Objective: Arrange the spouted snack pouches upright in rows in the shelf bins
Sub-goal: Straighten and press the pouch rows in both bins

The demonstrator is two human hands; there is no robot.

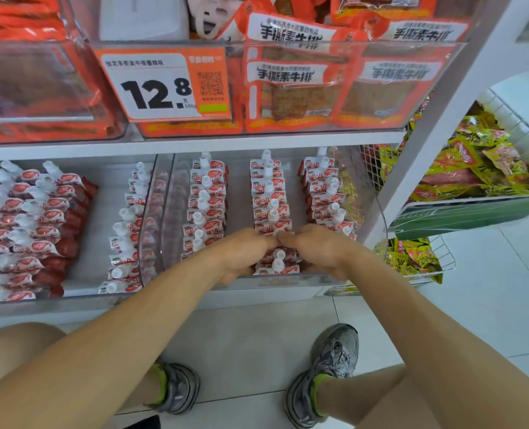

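White-and-red spouted pouches with white caps stand upright in three rows inside a clear shelf bin (377, 212): a left row (206, 205), a middle row (271, 193) and a right row (325, 187). My left hand (241, 253) and my right hand (315, 250) meet thumb to thumb at the front of the middle row. Their fingers press on both sides of the front pouches (277, 263) there. The clear bin to the left (102, 300) holds more of the same pouches (34, 224), partly leaning and lying over each other.
The shelf above carries clear bins of orange snack packs (291, 88) and a price tag (164, 85). A white upright post (442, 119) stands to the right, with wire baskets of yellow packets (473, 162) beyond. My two shoes are on the tiled floor below.
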